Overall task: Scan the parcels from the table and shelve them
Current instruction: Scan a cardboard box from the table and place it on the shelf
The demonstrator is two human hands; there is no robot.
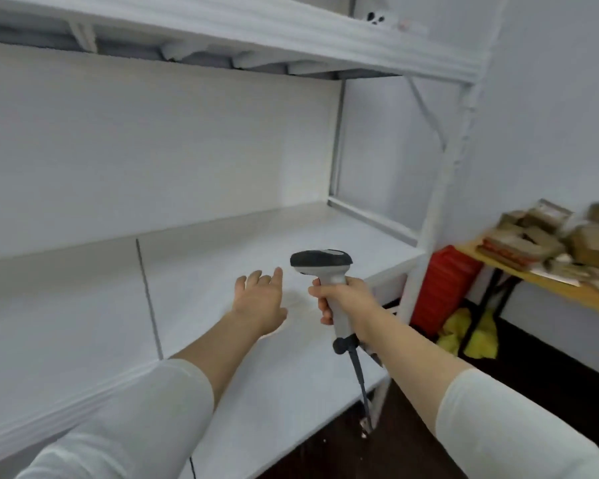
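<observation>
White shelving fills the view, its broad shelf [222,243] bare under the left hand [258,299], which hovers flat and open with nothing in it, while the right hand [343,302] is wrapped tight round the grip of a grey scanner [322,262]. The scanner's cable [360,378] dangles below that fist and could catch on the shelf edge as the arm swings away. Well off to the right of the right hand, the parcels [547,236] sit in a loose, blurred brown heap on the table [567,290], where a careless pull might topple neighbours.
</observation>
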